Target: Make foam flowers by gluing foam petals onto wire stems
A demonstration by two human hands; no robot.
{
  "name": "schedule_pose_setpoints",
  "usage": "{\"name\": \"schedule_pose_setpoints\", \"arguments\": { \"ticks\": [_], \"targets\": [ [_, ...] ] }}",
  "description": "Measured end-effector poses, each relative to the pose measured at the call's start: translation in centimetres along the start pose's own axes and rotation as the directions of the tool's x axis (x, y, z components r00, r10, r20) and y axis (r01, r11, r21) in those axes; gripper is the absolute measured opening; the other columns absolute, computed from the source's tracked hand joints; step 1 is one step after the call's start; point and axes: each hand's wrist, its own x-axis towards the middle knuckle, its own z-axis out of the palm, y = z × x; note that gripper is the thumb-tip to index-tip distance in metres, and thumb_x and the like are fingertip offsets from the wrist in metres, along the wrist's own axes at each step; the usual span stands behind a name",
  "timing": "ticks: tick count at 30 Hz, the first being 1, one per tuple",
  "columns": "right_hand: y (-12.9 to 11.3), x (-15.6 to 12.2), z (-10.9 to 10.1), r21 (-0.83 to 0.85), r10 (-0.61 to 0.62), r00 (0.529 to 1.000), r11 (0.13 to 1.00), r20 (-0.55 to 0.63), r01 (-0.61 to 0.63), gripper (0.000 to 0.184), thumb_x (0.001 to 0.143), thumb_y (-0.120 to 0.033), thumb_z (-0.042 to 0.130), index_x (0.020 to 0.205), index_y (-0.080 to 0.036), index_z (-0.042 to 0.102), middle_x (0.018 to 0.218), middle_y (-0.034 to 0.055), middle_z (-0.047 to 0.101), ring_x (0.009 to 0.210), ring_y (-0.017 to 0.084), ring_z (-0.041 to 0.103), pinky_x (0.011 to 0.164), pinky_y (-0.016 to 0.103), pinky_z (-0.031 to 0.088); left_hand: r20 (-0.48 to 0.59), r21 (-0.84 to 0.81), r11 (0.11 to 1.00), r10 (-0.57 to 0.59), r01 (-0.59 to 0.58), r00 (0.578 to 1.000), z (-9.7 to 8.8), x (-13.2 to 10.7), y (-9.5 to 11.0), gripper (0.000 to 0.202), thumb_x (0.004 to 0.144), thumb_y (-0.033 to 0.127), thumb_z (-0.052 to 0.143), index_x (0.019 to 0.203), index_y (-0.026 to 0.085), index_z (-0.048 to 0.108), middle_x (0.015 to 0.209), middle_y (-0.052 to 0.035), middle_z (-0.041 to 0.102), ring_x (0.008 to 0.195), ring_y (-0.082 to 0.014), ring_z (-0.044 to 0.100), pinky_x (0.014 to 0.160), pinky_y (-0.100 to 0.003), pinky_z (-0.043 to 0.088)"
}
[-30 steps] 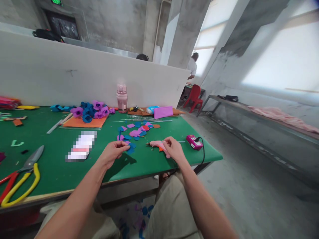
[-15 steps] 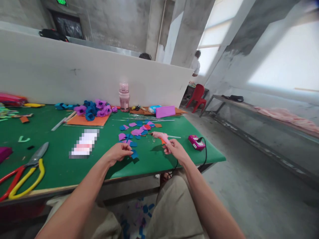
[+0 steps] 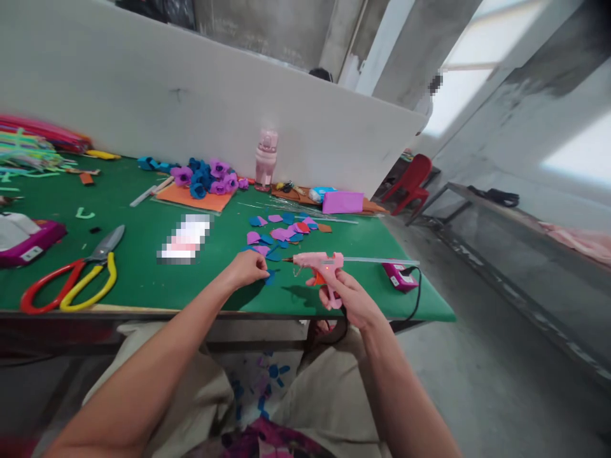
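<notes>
My right hand is wrapped round the handle of a pink hot glue gun, fingers by its orange trigger. A clear glue stick juts from its back, and the nozzle points left. Pinched in the fingertips of my left hand is a small blue paper piece, just left of and below the nozzle. Purple and blue paper petals lie scattered on the green table beyond my hands. Farther back, purple and blue paper flowers rest on an orange sheet.
Red-and-yellow-handled scissors lie at the left. A pink bottle stands against the white partition. A magenta power strip with a black cord sits near the right edge. A red chair stands beyond.
My right hand has turned the glue gun level and side-on, its nozzle now close to the paper piece. My left hand still pinches the blue piece. The view has shifted left and down.
</notes>
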Motion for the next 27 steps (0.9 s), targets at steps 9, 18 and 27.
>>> {"name": "schedule_pose_setpoints", "arguments": {
  "ticks": [9, 18, 27],
  "targets": [
    [-0.7, -0.5, 0.7, -0.466, -0.008, 0.999, 0.884, 0.049, 0.030, 0.037, 0.084, -0.049, 0.040, 0.086, -0.016, 0.055, 0.051, -0.0034, 0.049, 0.043, 0.008, 0.043, 0.042, 0.019, 0.035, 0.017, 0.127, 0.991, 0.035, -0.036, 0.999, 0.1, 0.0, 0.3, 0.006, 0.060, 0.019, 0.061, 0.057, 0.015, 0.064, 0.056, -0.0014, 0.061, 0.054, -0.0124, 0.052, 0.050, -0.022, 0.031],
    [-0.8, 0.2, 1.6, -0.614, -0.088, 0.993, 0.780, 0.076, 0.116, 0.030, 0.085, -0.044, 0.041, 0.084, -0.018, 0.056, 0.055, -0.0016, 0.053, 0.049, 0.012, 0.048, 0.049, 0.023, 0.038, -0.002, 0.091, 0.995, 0.040, -0.040, 0.999, 0.2, 0.0, 0.3, 0.005, 0.058, 0.016, 0.061, 0.054, 0.015, 0.064, 0.053, -0.0008, 0.059, 0.052, -0.0118, 0.050, 0.049, -0.022, 0.030],
    [-0.2, 0.8, 2.1, -0.682, -0.182, 0.978, 0.703, 0.102, 0.202, 0.027, 0.085, -0.041, 0.040, 0.089, -0.020, 0.056, 0.074, 0.0035, 0.061, 0.073, 0.018, 0.056, 0.066, 0.027, 0.041, -0.007, 0.089, 0.995, 0.044, -0.044, 0.999, 0.2, -0.1, 0.3, 0.005, 0.058, 0.016, 0.061, 0.053, 0.015, 0.063, 0.051, -0.0001, 0.058, 0.050, -0.0109, 0.048, 0.048, -0.022, 0.029]
  ]
}}
